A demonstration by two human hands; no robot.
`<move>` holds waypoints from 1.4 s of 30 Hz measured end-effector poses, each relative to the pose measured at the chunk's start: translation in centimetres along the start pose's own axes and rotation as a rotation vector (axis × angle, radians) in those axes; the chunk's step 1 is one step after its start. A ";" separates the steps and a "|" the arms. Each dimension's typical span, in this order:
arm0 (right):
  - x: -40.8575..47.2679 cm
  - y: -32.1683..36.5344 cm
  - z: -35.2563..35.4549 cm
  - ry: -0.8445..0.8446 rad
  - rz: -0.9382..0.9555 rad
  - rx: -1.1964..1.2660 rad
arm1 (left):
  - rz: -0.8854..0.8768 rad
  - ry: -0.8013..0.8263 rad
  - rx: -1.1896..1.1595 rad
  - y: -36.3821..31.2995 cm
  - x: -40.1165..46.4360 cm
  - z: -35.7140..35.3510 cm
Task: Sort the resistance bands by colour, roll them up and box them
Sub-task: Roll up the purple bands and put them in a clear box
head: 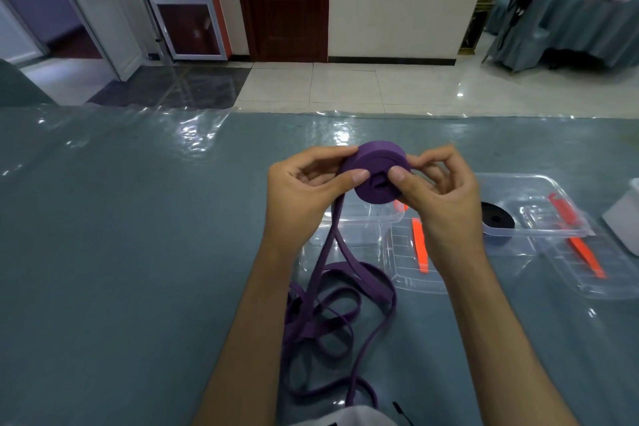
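Evidently the winding of the purple band was under way and unfinished. Both hands held the purple roll (377, 171) above the table (138, 252): the left hand (304, 190) gripped its left side, thumb on the face, while the right hand (439, 194) pinched the right side, thumb pressed near the core. This two-sided hold appeared intended to stop the coil unwinding. The unwound tail (332, 301) hung from the roll and lay in loose loops on the table near the person. A black roll (498, 220) already sat in the right-hand clear box (539, 190), which suggested one box per colour; another clear box (359, 228) stood beneath the hands. No brand, label or legible writing was observed.
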State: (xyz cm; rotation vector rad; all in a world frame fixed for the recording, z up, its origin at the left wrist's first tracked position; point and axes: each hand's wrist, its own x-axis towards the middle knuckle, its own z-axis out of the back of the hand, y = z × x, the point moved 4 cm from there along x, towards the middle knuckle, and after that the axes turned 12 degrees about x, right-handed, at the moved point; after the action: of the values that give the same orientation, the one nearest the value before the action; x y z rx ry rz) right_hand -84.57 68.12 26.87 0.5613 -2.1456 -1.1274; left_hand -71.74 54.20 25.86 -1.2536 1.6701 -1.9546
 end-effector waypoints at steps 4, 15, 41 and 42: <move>0.2 0.3 0.1 -0.063 0.091 0.024 | 0.020 0.059 -0.024 0.3 0.1 -0.5; 0.6 -0.7 0.7 -0.069 0.040 0.057 | -0.028 0.000 -0.024 0.9 0.0 -0.2; -0.2 -1.4 1.6 0.075 -0.117 -0.061 | 0.154 0.084 0.042 1.2 -0.5 0.3; -0.2 -1.3 1.7 0.058 -0.101 -0.071 | 0.164 0.102 0.049 1.3 -0.6 0.2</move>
State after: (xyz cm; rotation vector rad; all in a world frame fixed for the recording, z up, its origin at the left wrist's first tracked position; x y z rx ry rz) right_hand -85.55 68.50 25.03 0.6681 -2.0386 -1.2223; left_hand -71.66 54.12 24.43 -0.9814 1.7027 -1.9762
